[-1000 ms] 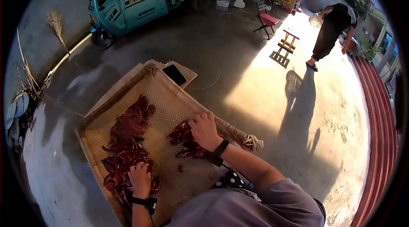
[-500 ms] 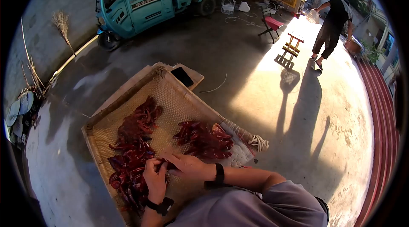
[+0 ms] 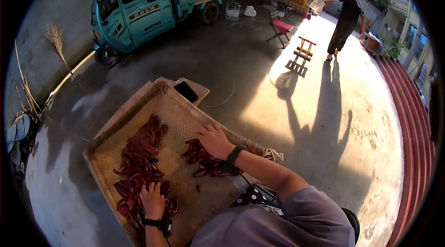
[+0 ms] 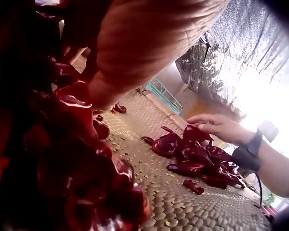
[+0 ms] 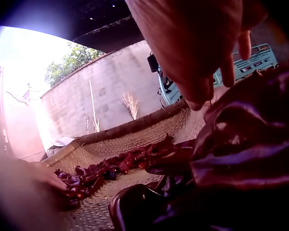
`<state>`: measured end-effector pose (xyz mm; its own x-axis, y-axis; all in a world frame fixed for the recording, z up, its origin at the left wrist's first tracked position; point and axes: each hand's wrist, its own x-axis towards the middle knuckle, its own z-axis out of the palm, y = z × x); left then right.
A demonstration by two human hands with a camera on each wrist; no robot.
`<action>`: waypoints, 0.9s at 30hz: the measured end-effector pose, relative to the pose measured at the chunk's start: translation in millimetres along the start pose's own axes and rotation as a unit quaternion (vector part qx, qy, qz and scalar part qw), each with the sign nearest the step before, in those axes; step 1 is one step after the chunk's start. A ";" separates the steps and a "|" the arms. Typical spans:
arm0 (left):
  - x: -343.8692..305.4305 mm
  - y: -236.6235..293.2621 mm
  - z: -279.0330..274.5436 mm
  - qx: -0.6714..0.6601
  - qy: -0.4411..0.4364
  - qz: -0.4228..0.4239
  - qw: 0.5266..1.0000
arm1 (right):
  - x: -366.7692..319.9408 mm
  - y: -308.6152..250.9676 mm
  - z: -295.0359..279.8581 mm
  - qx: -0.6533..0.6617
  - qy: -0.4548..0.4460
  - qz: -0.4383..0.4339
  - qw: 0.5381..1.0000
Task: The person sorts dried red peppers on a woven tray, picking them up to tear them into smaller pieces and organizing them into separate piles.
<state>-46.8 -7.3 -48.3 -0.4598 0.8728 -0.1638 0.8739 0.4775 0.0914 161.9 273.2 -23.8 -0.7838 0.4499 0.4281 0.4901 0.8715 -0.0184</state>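
Dark red dried peppers lie in two piles in a woven tray (image 3: 174, 103). Over the long left pile (image 3: 143, 149), my left hand (image 3: 153, 201) rests with its fingers spread. My right hand (image 3: 215, 141) is on the smaller right pile (image 3: 208, 166), palm down with fingers extended. The left wrist view has the right hand (image 4: 224, 129) from the side, fingertips touching the top of the right pile (image 4: 195, 154). Large in the right wrist view, its fingers hang loose beside a glossy pepper (image 5: 245, 144). What lies under each palm is hidden.
A phone (image 3: 186, 91) lies on a board beyond the tray. Past it stand a blue three-wheeled truck (image 3: 139, 15), a red folding stool (image 3: 282, 26) and a small wooden stool (image 3: 303, 48). At the upper right a person (image 3: 347, 19) holds a basket (image 3: 317, 5).
My hands were together over the middle of the tray and have parted, the left to the left pile, the right to the right pile. The distant person has shifted position.
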 end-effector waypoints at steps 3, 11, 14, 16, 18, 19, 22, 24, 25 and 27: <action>5.1 -0.7 1.6 0.009 0.006 0.007 1.000 | -7.8 -1.4 1.4 -0.022 -0.137 0.019 0.990; 9.9 6.5 -5.3 0.063 0.033 0.026 0.997 | -7.4 -53.3 -26.8 0.141 -0.042 -0.021 0.989; 4.5 5.2 -4.6 0.078 0.060 0.042 0.994 | -21.7 -82.5 -29.1 0.168 -0.108 -0.089 0.976; 3.2 9.8 -17.9 0.084 0.000 0.016 0.996 | -31.3 -92.9 -24.8 0.204 -0.132 -0.113 0.963; 1.0 2.4 -15.9 0.092 0.011 0.021 0.996 | -38.8 -101.8 -20.5 0.243 -0.106 -0.134 0.955; -0.3 -2.3 -13.5 0.095 0.016 0.023 0.995 | -41.1 -104.4 -19.2 0.248 -0.120 -0.131 0.952; 1.7 -13.1 -6.9 0.108 0.032 0.058 0.992 | -45.7 -105.4 -21.2 0.267 -0.134 -0.128 0.946; 2.5 -15.8 -8.8 0.104 0.031 0.054 0.993 | -47.8 -101.7 -21.2 0.290 -0.107 -0.137 0.941; 2.8 -15.2 -11.5 0.102 0.030 0.052 0.993 | -47.7 -100.2 -19.6 0.290 -0.115 -0.136 0.940; -5.4 -10.4 -26.2 0.073 0.100 0.068 0.990 | -45.9 -97.0 -16.2 0.290 -0.132 -0.132 0.939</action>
<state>-57.5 -14.4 -22.6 -0.3461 0.9374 0.0387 0.9365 0.3476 -0.0458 156.5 164.9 -27.1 -0.9533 0.1699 0.2495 0.0356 0.8842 -0.4657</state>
